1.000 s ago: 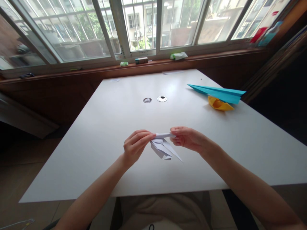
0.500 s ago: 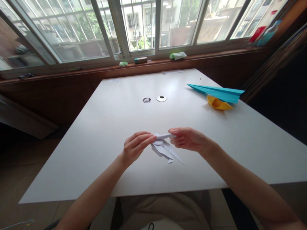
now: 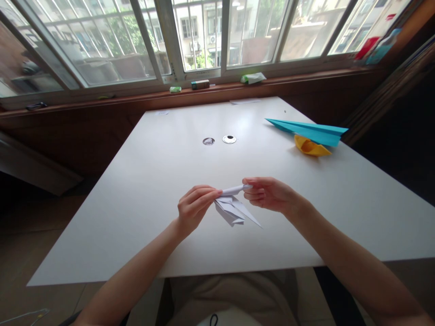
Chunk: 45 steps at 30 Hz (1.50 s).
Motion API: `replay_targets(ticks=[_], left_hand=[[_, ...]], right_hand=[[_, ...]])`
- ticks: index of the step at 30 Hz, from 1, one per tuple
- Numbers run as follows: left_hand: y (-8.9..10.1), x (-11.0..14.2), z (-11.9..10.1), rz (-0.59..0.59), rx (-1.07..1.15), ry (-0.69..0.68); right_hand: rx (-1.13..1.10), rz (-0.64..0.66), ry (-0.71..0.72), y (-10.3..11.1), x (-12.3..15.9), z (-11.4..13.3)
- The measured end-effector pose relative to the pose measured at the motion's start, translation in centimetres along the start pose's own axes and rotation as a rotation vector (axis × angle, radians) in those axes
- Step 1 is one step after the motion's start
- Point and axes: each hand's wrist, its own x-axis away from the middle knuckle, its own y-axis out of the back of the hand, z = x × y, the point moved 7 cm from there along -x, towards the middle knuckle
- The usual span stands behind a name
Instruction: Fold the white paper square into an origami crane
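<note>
Between my two hands a folded white paper figure (image 3: 231,209) is held above the table, its several pointed flaps hanging toward me. My left hand (image 3: 197,206) pinches its left end, thumb and fingers pressed together on the paper. At the far right tip of a narrow rolled or folded strip of the same figure, my right hand (image 3: 267,192) is closed in a pinch, the other fingers curled. The fingertips hide parts of the paper at both ends.
On the white table (image 3: 136,181), a blue paper plane (image 3: 309,131) and a yellow paper boat (image 3: 311,146) lie at the right. Two round holes, one with a metal-looking rim (image 3: 229,139), are mid-table. Behind, a window sill holds a small box (image 3: 200,84) and a green-white packet (image 3: 253,78).
My right hand has lifted slightly, tilting the paper strip upward at its right end. The lower flaps have swung a little, and the small bent tip sits higher.
</note>
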Motion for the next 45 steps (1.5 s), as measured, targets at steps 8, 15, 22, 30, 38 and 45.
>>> replay_targets(ticks=[8,15,22,30,38,45], left_hand=[[-0.2,0.8,0.9,-0.01,0.018,0.073],[0.2,0.9,2.1,-0.099,0.081,0.258],[-0.7,2.4,5.0,-0.166,0.287,0.729],[-0.5,3.1,5.5,-0.248,0.343,0.872],[-0.5,3.0,5.4,-0.223,0.303,0.823],[-0.8,2.3,4.8,-0.177,0.339,0.789]], right_hand=[[0.061,-0.084,0.074,0.2,0.1,0.5],[0.114,-0.17,0.341,0.3,1.1,3.1],[0.463,-0.385,0.65,0.4,2.5,4.6],[0.99,-0.444,0.907,-1.9,4.0,4.5],[1.031,-0.473,0.965,-2.3,4.1,4.4],[0.999,-0.498,0.978,-2.3,4.2,4.5]])
